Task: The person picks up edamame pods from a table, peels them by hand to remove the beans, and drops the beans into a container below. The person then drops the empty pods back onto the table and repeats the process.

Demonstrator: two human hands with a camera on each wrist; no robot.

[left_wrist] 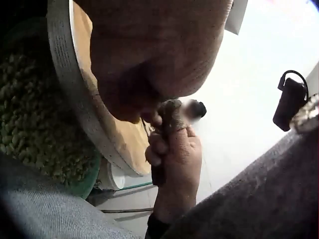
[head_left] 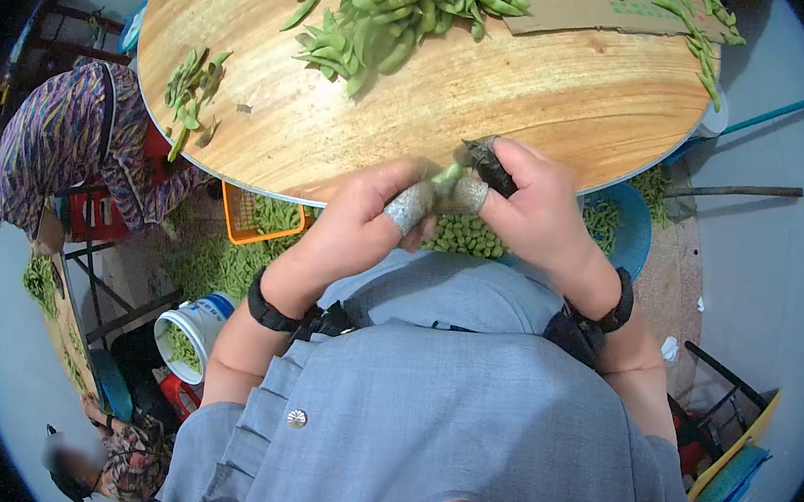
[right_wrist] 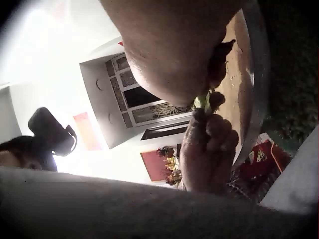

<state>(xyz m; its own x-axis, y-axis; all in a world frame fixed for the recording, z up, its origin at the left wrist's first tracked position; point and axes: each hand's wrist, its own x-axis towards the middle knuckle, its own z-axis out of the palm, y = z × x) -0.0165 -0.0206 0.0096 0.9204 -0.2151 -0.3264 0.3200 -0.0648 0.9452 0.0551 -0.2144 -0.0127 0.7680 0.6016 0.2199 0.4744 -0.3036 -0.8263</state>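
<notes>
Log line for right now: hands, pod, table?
left hand: pinches green pod | right hand: fingers on same pod | position: table's near edge | pod pile: on table

— Where lies the heap of long green pods (head_left: 399,7)?
— On the round wooden counter (head_left: 539,100), left of the flat brown cardboard sheet (head_left: 581,9).
— The angular orange plastic basket (head_left: 230,212)?
— Below, near left; round blue plastic basin (head_left: 639,229), near right.

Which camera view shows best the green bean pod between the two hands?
The head view: it looks down on the green bean pod, slightly blurred, between the left hand and the right hand. The right wrist view shows only a small green part at the fingers. In the left wrist view I cannot make it out.
</notes>
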